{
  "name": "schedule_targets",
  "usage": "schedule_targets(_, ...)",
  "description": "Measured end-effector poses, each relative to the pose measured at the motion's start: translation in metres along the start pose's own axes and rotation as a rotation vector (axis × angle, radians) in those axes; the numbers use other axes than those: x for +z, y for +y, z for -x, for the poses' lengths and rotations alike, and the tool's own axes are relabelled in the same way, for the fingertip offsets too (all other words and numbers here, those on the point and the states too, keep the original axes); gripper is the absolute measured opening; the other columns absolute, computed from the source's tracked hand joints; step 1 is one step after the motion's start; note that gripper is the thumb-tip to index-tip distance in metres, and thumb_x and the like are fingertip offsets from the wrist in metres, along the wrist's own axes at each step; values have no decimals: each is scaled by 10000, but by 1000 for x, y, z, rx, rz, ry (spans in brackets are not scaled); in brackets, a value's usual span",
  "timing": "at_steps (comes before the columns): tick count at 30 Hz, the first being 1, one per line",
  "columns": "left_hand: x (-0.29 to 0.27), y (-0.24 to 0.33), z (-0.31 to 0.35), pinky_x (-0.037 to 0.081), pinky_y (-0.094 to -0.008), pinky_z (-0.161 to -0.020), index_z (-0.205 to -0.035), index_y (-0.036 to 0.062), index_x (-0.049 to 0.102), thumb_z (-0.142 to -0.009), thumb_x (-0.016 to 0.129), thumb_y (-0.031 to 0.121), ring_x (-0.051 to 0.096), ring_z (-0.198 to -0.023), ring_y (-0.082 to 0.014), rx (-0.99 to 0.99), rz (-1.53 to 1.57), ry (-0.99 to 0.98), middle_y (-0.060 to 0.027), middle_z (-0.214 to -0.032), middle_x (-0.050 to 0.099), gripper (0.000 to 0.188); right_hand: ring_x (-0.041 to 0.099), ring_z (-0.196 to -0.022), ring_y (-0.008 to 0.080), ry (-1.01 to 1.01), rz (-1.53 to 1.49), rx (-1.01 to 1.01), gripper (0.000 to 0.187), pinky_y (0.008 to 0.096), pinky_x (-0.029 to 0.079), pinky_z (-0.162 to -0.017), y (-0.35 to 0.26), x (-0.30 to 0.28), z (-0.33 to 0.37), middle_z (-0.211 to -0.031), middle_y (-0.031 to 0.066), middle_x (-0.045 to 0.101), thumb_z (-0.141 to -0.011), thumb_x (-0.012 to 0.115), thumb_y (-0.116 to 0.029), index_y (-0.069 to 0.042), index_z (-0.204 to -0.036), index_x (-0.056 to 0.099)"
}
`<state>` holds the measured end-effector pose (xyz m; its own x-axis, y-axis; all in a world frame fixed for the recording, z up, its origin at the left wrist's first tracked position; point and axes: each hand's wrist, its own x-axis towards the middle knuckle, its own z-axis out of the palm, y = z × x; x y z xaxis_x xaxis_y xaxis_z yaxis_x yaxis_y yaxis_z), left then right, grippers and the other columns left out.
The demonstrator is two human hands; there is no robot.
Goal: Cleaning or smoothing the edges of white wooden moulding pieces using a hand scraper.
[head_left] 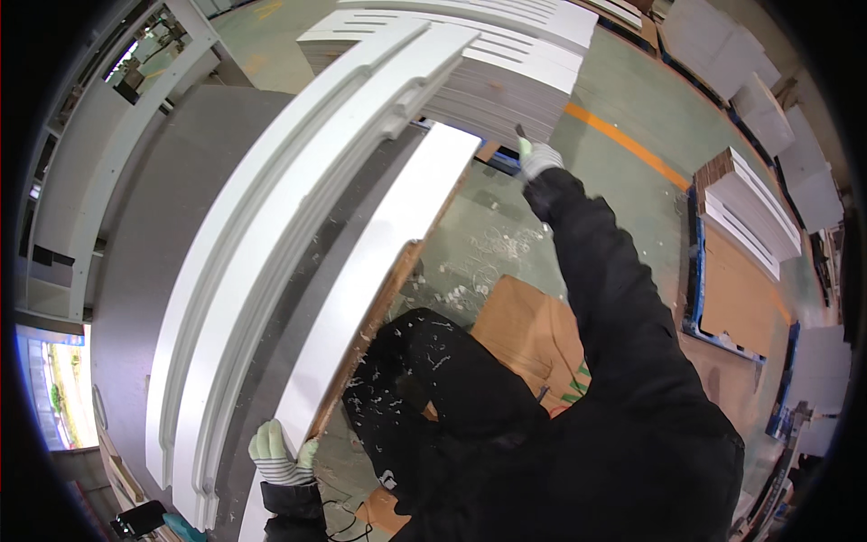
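Observation:
A long white board (pixel 379 239) with a raw brown edge and a notch lies at the near side of the grey worktable. My left hand (pixel 282 456), in a striped glove with pale fingertips, grips the board's near end, fingers on the white face and thumb at the raw edge. My right hand (pixel 540 160), gloved alike, is stretched far forward, off the board's far end. It is closed round a small dark tool (pixel 521 133), whose tip shows above the fingers; its exact kind is too small to tell. Two white grooved boards (pixel 262 226) lie side by side beyond the first.
The grey worktable (pixel 135 253) carries the boards. A tall stack of slotted white panels (pixel 515 86) stands ahead. White shavings (pixel 479 262) and a cardboard sheet (pixel 528 330) lie on the floor. More panels (pixel 745 212) sit on a blue pallet (pixel 694 280) at right.

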<state>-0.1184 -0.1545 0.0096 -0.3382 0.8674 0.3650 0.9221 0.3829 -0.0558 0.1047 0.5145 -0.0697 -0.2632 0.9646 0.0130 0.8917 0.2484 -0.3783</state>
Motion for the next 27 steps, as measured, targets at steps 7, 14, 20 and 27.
schedule_targets(7,-42,9,-19,433,-510,-813,-1292,75,517,-761,762,468,505,-982,-383,80,50,-82,-213,-1133,512,705,594,-860,465,87,-251,-89,358,508,466,-716,30,20,130,-847,258,636,-977,473,-370,-54,-921,631)
schedule_targets(14,-135,-20,-145,434,-438,-709,-1163,-37,568,-709,793,370,521,-857,-355,100,-51,-15,-184,-997,538,650,599,-748,444,78,-389,-107,407,465,463,-642,58,16,186,-763,259,614,-992,466,-374,-16,-898,633)
schedule_targets(20,-54,-30,-254,496,-472,-840,-1291,5,547,-751,802,348,598,-925,-407,-53,183,-270,-231,-1107,584,688,600,-817,451,-34,-441,-71,407,473,466,-697,50,17,200,-848,268,628,-996,455,-373,-7,-972,630)
schedule_targets(27,-11,-11,-247,423,-455,-999,-1390,57,463,-827,726,409,498,-1199,-426,-172,298,-277,-253,-1281,525,714,550,-533,224,-132,-644,90,295,381,438,-522,84,34,227,-614,119,576,-956,550,-316,-42,-888,636)
